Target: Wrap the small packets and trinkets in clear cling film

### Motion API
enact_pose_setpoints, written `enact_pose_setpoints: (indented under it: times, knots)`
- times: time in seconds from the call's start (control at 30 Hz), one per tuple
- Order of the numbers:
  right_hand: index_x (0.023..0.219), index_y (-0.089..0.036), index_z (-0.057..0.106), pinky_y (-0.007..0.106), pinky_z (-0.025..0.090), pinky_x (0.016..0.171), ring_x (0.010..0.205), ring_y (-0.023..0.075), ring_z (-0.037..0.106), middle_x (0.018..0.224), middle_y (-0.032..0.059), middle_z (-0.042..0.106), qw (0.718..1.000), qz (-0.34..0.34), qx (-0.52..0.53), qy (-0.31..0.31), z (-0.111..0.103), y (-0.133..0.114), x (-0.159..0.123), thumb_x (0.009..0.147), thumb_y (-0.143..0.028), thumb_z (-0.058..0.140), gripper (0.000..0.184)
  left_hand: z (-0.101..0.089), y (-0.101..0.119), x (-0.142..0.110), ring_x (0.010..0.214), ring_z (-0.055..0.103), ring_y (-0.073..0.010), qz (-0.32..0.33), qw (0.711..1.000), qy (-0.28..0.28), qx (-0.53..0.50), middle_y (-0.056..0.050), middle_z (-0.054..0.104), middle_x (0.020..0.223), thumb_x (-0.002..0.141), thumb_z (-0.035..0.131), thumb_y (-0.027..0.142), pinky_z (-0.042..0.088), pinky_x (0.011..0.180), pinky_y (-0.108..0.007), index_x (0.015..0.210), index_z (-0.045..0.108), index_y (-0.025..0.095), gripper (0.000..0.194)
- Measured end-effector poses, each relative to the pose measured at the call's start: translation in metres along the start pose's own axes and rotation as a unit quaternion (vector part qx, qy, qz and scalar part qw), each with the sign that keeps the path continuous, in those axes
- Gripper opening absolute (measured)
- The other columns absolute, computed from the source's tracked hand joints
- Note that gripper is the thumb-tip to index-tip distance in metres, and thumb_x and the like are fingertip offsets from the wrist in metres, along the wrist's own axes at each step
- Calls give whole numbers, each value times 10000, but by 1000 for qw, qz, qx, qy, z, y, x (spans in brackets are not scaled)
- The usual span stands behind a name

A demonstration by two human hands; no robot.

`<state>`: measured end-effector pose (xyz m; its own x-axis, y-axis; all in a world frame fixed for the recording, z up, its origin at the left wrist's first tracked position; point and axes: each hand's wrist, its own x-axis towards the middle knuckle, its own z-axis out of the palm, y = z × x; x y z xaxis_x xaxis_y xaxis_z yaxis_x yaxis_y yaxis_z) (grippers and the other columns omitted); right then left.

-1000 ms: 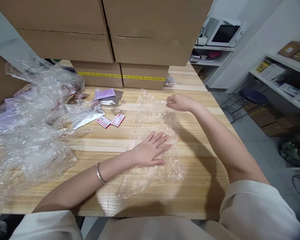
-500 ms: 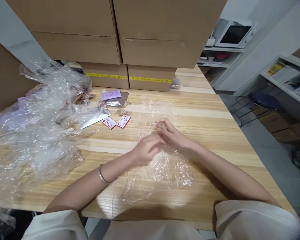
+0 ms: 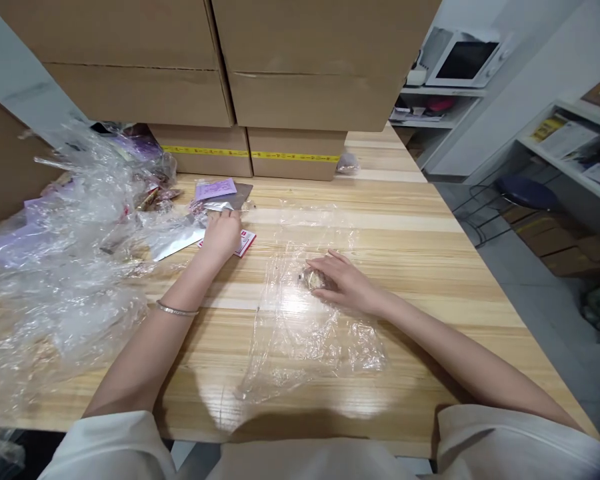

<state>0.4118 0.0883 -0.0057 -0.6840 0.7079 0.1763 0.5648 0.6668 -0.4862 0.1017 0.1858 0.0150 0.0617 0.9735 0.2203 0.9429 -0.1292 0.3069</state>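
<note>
My right hand (image 3: 347, 283) rests over a clear plastic bag (image 3: 290, 333) lying flat on the table. Its thumb and fingers are closed around a small clear packet (image 3: 313, 279) with pale and dark contents. Out to the left, my left hand (image 3: 223, 235) is over the small items, its fingers together and bent down; the fingertips and anything in them are hidden. Beneath and beside that hand are red-and-white cards (image 3: 247, 241), partly covered. Just beyond it lie a purple packet (image 3: 215, 189) and a grey-silver pouch (image 3: 240, 195).
A heap of crumpled clear plastic bags (image 3: 90, 267) covers the left side of the wooden table (image 3: 430, 300). Large cardboard boxes (image 3: 325, 93) are stacked along the back. A silver pouch (image 3: 177, 245) sticks out of the heap. A small bag (image 3: 349, 163) lies beside the boxes.
My hands, together over the clear bag before, are now apart. The left has moved left and away to the small items; the right stays over the bag with the small packet now visible.
</note>
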Motion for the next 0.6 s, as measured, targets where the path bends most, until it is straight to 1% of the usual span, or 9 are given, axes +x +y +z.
enact_pose_setpoints:
  times: [0.07, 0.1, 0.13, 0.17, 0.23, 0.33, 0.43, 0.5, 0.6]
  knots:
    - [1441, -305, 456, 566, 321, 1139, 1195, 285, 595, 1291, 79, 651, 999, 12, -20, 25, -6, -3, -4, 938, -461, 570, 540, -2, 21, -19, 1259, 470, -428, 36, 997, 68, 0, -269, 580, 1219, 890, 399, 117, 295, 1066, -623, 1352, 519, 61, 481]
    - [1423, -288, 482, 560, 366, 1100, 1175, 292, 606, 1279, 91, 657, 999, 26, -33, 33, -9, -4, -5, 938, -470, 569, 525, 0, 35, -32, 1256, 468, -415, 72, 993, 89, -6, -260, 577, 1219, 897, 381, 105, 297, 1068, -611, 1410, 460, 54, 522]
    - [1407, -272, 503, 557, 397, 1065, 1168, 302, 610, 1270, 104, 662, 997, 40, -47, 37, -10, -6, -6, 936, -465, 574, 514, 4, 49, -47, 1212, 502, -388, 115, 990, 75, -21, -239, 595, 1179, 899, 369, 89, 340, 1047, -577, 1440, 427, 66, 545]
    - [1397, -256, 518, 562, 406, 1052, 1183, 314, 603, 1270, 115, 664, 996, 52, -60, 33, -10, -7, -7, 930, -443, 587, 507, 10, 64, -62, 1158, 540, -357, 156, 986, 36, -34, -217, 614, 1128, 906, 350, 78, 391, 1013, -533, 1457, 409, 77, 555]
    - [1406, -221, 515, 594, 353, 1101, 1266, 336, 557, 1310, 139, 645, 995, 65, -75, 9, -11, -9, -11, 909, -378, 620, 532, 24, 90, -92, 1129, 564, -331, 235, 970, -47, -34, -204, 618, 1122, 933, 318, 83, 437, 980, -489, 1457, 405, 73, 532]
    - [1499, -161, 396, 587, 242, 1195, 1414, 321, 411, 1471, 166, 511, 994, 71, -76, -32, -17, -10, -28, 899, -286, 602, 647, 36, 110, -122, 1310, 461, -356, 333, 936, -115, -8, -210, 563, 1299, 990, 366, 218, 341, 1112, -528, 1452, 396, 68, 486]
    - [1564, -214, 273, 516, 300, 1200, 1485, 261, 286, 1595, 90, 344, 994, 60, -82, -37, -32, -10, -63, 911, -171, 519, 700, 21, 101, -127, 1409, 351, -352, 358, 923, -138, -21, -188, 480, 1431, 1002, 410, 341, 275, 1171, -546, 1465, 374, 119, 515]
    - [1558, -292, 288, 499, 346, 1182, 1492, 241, 267, 1608, 17, 325, 993, 51, -104, -27, -41, -9, -89, 918, -122, 484, 691, 0, 83, -124, 1398, 373, -305, 372, 913, -155, -58, -159, 475, 1445, 994, 402, 277, 334, 1154, -503, 1453, 399, 179, 470]
    - [1516, -343, 374, 505, 394, 1152, 1467, 240, 329, 1575, -16, 386, 990, 32, -137, -10, -43, -4, -120, 952, -142, 479, 608, -28, 48, -120, 1381, 415, -255, 389, 892, -214, -87, -81, 484, 1467, 928, 420, 123, 383, 1132, -470, 1381, 495, 280, 486]
